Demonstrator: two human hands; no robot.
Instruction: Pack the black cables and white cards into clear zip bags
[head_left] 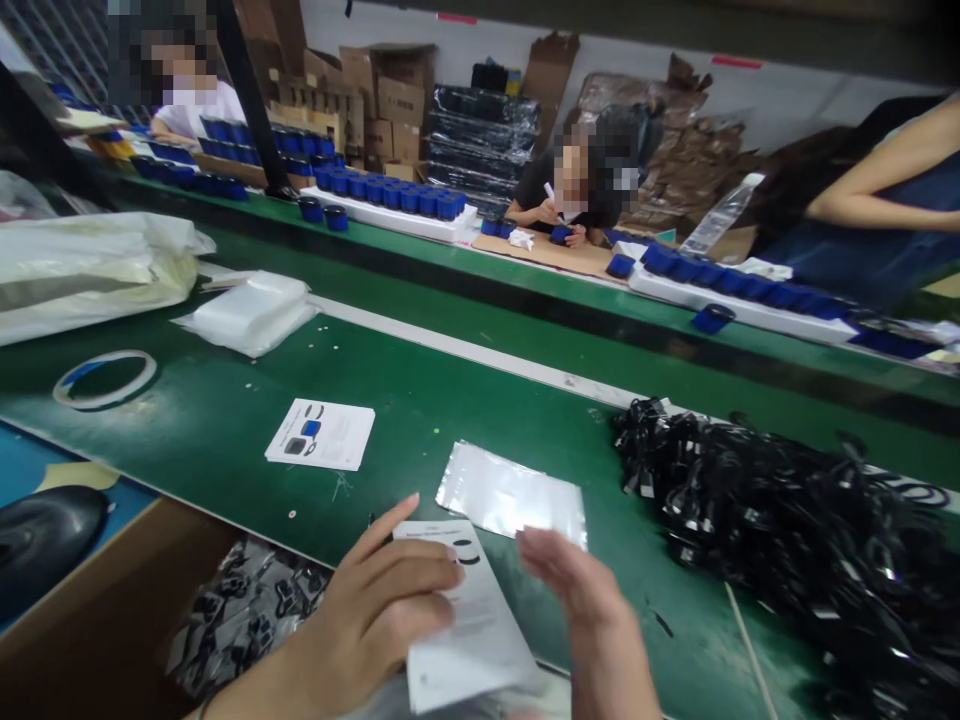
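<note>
My left hand point(394, 600) grips a white printed instruction leaflet point(472, 640) by its left side, fingers bent over the front. Just right of the leaflet, my right hand point(589, 610) is held edge-on, its fingers stretched out and slightly blurred; nothing shows in it. Under the leaflet's lower edge some clear plastic point(544, 695) is partly visible. Beyond both hands, flat clear plastic bags point(514, 490) lie on the green table. A stack of similar leaflets point(321, 435) rests farther left.
Black cables point(735, 520) are heaped at the right. A tape roll point(105, 380) and a plastic-wrapped pack point(251, 310) sit left. Below the table edge, a cardboard box point(97, 630) holds bagged parts point(247, 610). Across the bench, people work near rows of blue items point(390, 190).
</note>
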